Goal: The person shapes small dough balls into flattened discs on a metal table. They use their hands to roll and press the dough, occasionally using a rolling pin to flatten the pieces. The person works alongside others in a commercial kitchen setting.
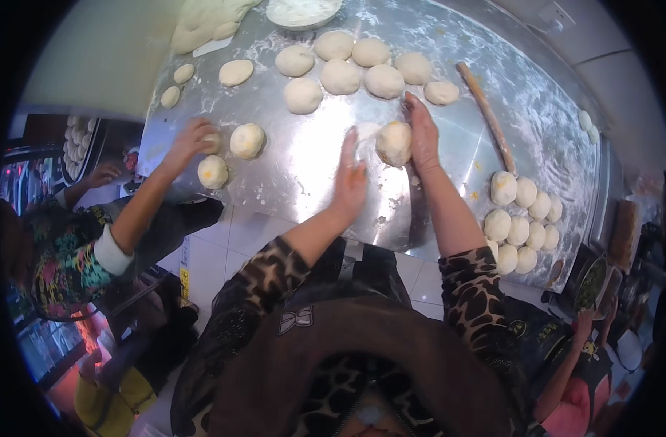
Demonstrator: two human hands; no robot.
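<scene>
A round, filled dough ball [394,143] with yellow showing through its skin sits on the floured metal worktable [267,188]. My right hand [423,134] is cupped against its right side, palm turned inward, without closing around it. To the left, my left hand [350,183] is open and a gap separates it from the ball. Beyond my hands lie several plain dough rounds [340,76] in two loose rows. A smaller flattened dough piece [441,93] rests just past my right fingertips.
A wooden rolling pin [488,117] lies at the right, above rows of finished dough balls [517,230]. At the left, a co-worker's hand [193,143] covers part of a ball near two others [247,141]. A flour bowl [303,12] and a large dough mass [210,24] stand at the back.
</scene>
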